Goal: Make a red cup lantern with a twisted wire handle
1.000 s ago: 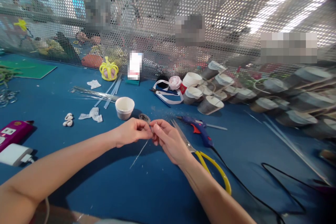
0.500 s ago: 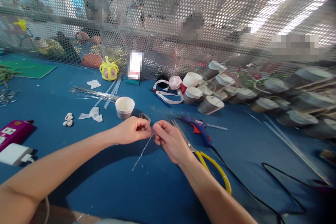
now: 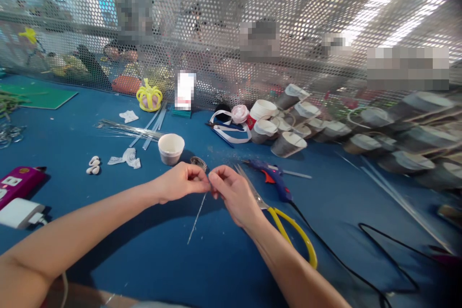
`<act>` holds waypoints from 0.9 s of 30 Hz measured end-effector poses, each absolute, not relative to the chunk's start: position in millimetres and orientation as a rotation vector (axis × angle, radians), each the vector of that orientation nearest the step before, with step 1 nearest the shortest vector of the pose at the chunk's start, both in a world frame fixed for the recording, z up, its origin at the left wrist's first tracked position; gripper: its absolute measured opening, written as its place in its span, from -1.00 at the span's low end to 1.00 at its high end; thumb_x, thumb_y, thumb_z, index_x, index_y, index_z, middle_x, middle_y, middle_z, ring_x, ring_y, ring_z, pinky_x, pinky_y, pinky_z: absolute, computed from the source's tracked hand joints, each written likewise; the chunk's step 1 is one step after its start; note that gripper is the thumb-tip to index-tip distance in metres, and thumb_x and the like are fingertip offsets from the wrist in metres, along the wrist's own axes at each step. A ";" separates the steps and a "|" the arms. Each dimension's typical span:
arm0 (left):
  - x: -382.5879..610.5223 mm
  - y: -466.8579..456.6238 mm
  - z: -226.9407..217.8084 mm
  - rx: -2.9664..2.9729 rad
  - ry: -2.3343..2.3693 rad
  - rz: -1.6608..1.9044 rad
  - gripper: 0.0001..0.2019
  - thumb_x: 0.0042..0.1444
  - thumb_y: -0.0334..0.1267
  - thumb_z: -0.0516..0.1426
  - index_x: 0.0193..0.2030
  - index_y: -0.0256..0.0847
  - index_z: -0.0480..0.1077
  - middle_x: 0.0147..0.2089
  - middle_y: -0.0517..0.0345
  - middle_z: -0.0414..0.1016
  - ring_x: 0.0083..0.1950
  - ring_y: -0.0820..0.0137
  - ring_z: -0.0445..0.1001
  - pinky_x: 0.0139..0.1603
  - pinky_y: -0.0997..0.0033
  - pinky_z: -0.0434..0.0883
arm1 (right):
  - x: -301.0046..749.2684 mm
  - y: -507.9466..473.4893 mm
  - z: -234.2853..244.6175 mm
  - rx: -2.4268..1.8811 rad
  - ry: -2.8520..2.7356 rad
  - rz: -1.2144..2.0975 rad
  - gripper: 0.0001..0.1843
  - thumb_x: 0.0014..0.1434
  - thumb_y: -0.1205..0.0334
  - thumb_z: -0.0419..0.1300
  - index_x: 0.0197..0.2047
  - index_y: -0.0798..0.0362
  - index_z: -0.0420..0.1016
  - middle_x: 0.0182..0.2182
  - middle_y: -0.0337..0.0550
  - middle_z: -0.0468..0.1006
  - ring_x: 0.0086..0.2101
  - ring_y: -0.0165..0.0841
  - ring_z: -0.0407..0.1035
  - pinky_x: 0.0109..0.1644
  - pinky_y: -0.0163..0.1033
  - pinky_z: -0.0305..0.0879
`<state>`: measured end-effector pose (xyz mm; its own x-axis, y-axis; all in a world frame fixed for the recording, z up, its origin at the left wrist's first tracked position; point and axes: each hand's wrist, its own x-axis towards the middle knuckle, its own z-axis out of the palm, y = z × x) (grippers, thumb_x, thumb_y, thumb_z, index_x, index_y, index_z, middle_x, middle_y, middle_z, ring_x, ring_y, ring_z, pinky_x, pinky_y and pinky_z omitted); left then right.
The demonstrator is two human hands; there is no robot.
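Observation:
My left hand and my right hand meet fingertip to fingertip above the blue table. Both are closed in a pinch on the upper end of a thin silver wire, which hangs down and to the left from the fingers. Just behind the hands lies a small coil of wire. Under my right wrist rest yellow-handled scissors, blades pointing away from me.
A white paper cup, a blue glue gun with a black cord, a heap of lying paper cups, silver rods, a yellow crown and a magenta power strip lie around. Perforated mesh closes the back.
The hands have drawn a little closer together and the hanging end of the wire has swung slightly to the right. Nothing else on the table has moved.

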<state>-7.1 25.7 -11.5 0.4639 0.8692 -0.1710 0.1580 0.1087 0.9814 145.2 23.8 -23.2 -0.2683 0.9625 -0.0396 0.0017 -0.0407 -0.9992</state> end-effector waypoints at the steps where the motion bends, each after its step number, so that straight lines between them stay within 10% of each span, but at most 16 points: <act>1: -7.1 25.9 -11.3 1.341 0.978 0.664 -0.79 -0.09 -0.17 0.14 -0.52 -0.30 0.29 -0.59 0.31 0.19 -0.57 0.60 0.03 -0.58 0.53 -0.02 | 145.2 23.7 -22.0 -1.056 -1.356 1.496 -0.74 -0.04 0.04 0.20 -0.45 0.06 0.32 -0.60 -0.33 0.30 -0.59 -0.50 0.15 -0.53 -0.34 0.06; 27: -8.6 27.0 -17.3 1.432 0.945 0.670 -0.80 -0.05 -0.17 0.12 -0.50 -0.29 0.33 -0.58 0.30 0.24 -0.57 0.59 0.09 -0.56 0.53 0.02 | 146.6 25.7 -26.5 -1.077 -1.344 1.478 -0.73 -0.02 0.09 0.21 -0.53 0.07 0.24 -0.69 -0.38 0.24 -0.63 -0.54 0.10 -0.55 -0.36 -0.02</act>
<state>-8.6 27.0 -17.3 0.4988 0.8559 -0.1362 0.1552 0.0663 0.9856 146.6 25.7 -26.5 -0.2734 0.9603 -0.0548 -0.0364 -0.0673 -0.9971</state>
